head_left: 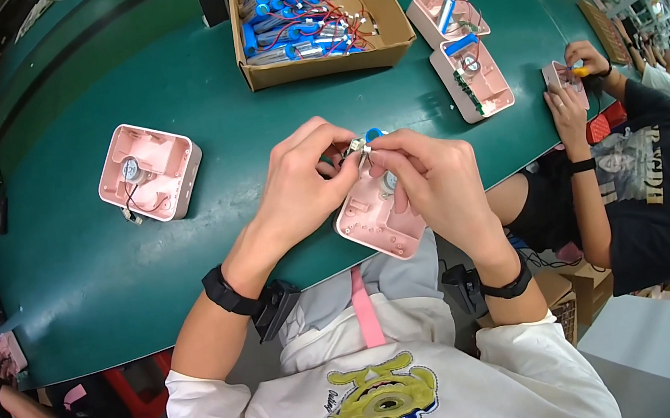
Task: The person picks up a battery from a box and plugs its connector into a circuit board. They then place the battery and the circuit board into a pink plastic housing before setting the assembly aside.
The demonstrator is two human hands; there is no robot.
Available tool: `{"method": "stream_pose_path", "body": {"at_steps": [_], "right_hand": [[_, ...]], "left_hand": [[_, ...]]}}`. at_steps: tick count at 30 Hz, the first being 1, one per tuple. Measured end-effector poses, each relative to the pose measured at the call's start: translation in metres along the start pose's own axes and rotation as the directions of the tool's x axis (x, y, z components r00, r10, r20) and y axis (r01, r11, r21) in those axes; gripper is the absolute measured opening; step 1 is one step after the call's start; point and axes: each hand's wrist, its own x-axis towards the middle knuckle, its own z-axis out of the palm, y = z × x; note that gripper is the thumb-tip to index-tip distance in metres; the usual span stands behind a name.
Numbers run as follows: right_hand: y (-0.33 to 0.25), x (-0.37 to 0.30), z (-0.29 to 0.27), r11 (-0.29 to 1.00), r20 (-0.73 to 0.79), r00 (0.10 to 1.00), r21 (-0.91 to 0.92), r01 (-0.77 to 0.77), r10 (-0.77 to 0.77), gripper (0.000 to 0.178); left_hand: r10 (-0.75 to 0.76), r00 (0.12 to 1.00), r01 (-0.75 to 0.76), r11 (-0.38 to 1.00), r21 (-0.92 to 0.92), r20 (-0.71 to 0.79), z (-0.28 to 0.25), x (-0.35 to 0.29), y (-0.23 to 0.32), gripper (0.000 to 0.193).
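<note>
My left hand (300,172) is closed in a pinch on a small part with a white connector (357,145), perhaps the edge of a circuit board. Against it, my right hand (435,179) pinches a small white plug (367,150); whether the two are joined I cannot tell. Directly below both hands, a pink plastic housing (384,239) lies open side up at the table's near edge. Inside it a round speaker (388,183) shows partly between my fingers. A blue-wrapped cylindrical battery (374,133) peeks out just beyond my fingertips.
A cardboard box (329,68) of blue batteries with red wires stands at the back. One pink housing with a speaker (132,170) lies left; two housings (430,7) (498,97) with batteries lie right. A co-worker (645,157) handles a pink part at the right.
</note>
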Motion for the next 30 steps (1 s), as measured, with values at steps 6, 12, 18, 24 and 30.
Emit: {"method": "stream_pose_path", "body": {"at_steps": [6,12,18,24,30], "right_hand": [[0.002,-0.001,0.010,0.986,-0.047,0.996,-0.149,0.069,-0.077,0.008],[0.001,-0.001,0.010,0.984,-0.035,0.993,-0.147,0.105,-0.111,0.008],[-0.002,-0.003,0.003,1.000,0.024,1.000,0.006,-0.019,0.019,0.010],[-0.007,-0.003,-0.002,0.960,0.060,0.982,0.207,-0.190,0.181,0.010],[-0.003,-0.007,-0.003,0.987,-0.143,0.988,0.135,0.084,-0.064,0.011]], "left_hand": [[0.099,0.995,-0.098,0.995,0.025,-0.033,0.003,-0.002,-0.002,0.018],[0.118,0.993,-0.117,0.992,0.043,-0.022,0.001,-0.002,-0.003,0.018],[0.098,0.995,-0.097,0.995,0.036,-0.025,0.001,-0.002,-0.003,0.018],[0.080,0.996,-0.079,0.997,0.019,-0.040,0.001,0.000,-0.003,0.012],[0.059,0.997,-0.058,0.998,0.017,-0.041,0.002,0.001,-0.005,0.012]]}}
